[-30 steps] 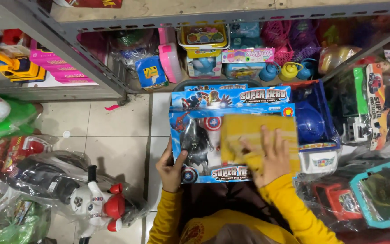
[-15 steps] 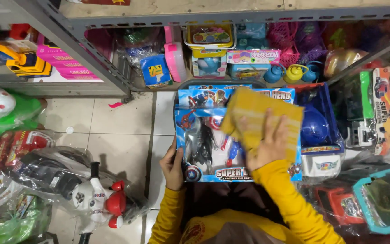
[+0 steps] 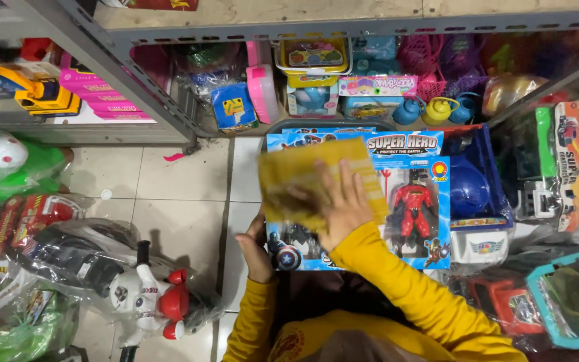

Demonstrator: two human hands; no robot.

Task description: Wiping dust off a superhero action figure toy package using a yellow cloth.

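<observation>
Item: boxed action-figure toy set (image 3: 397,201), blue carton with a clear window, held flat over the tiled floor (image 3: 169,194) in front of a metal shelf (image 3: 169,114) crowded with small toys.

Left hand (image 3: 257,249) — grasping the box at its lower left corner, fingers curled under the edge; it alone appears to carry the weight.

Right hand (image 3: 343,208) — spread flat, pressing a yellow cloth (image 3: 303,177) onto the left part of the window panel.

Surroundings: a blue bin (image 3: 477,194) touching the box's right side, a wrapped ride-on toy (image 3: 135,295) on the floor to the left, bagged toys at both edges.

Risks, as judged:
- One-corner support: pressure from the wiping hand could tip the box or twist it out of the grip — it would drop to the tiles.
- The thin window could dent or crease under a firm press.
- A wide stroke could knock the box into the blue bin or the low shelf goods.
- Grit in the cloth could scratch the plastic.
</observation>
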